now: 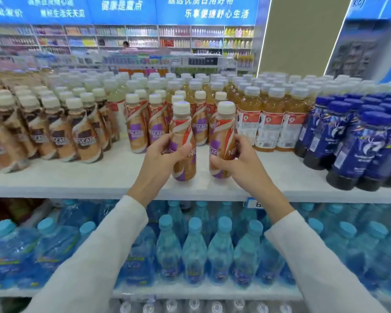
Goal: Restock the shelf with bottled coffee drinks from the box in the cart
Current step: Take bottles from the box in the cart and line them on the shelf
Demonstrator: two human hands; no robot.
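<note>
My left hand grips a bottled coffee drink with a white cap and a red, purple and tan label. In my right hand is a second, matching coffee bottle. Both bottles stand upright at the front of the white shelf, side by side with a small gap between them. Behind them stand rows of the same coffee bottles. The box and the cart are out of view.
Brown-label coffee bottles fill the shelf's left part. Amber tea bottles and dark blue bottles stand to the right. Blue water bottles crowd the shelf below. A bare strip of shelf runs along the front edge.
</note>
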